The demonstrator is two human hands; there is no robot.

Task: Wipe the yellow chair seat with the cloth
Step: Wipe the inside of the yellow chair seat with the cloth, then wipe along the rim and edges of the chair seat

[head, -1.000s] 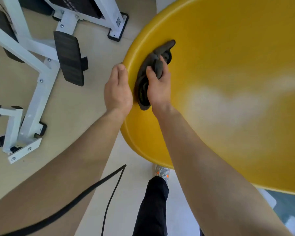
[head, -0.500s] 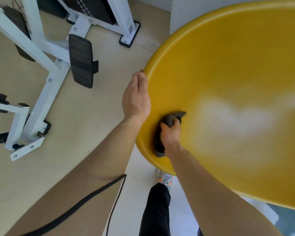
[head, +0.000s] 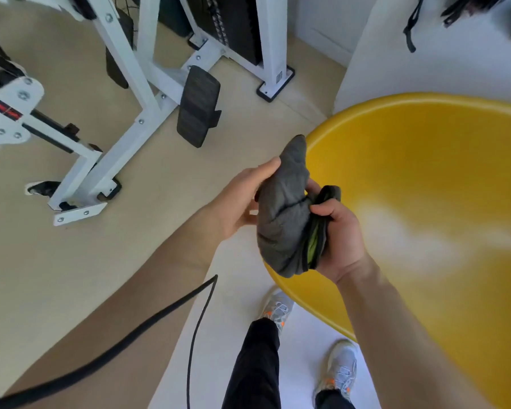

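The yellow chair seat (head: 419, 178) fills the right side, a glossy curved shell with a pale glare patch. A dark grey cloth (head: 283, 214) with a lime-green inner edge hangs bunched in the air over the seat's left rim. My right hand (head: 340, 240) grips its crumpled right end. My left hand (head: 242, 199) holds the cloth's left side, fingers behind it and thumb at its upper edge. The cloth is lifted clear of the seat surface.
A white exercise machine frame (head: 121, 137) with a black foot pedal (head: 198, 110) stands on the beige floor at left. A black cable (head: 148, 326) loops across the lower left. My legs and grey sneakers (head: 278, 308) are below the seat rim, white wall behind.
My right hand wiped the cloth down the seat's left edge, then lifted it off. My left hand left the rim and took hold of the cloth. The view pulled back.
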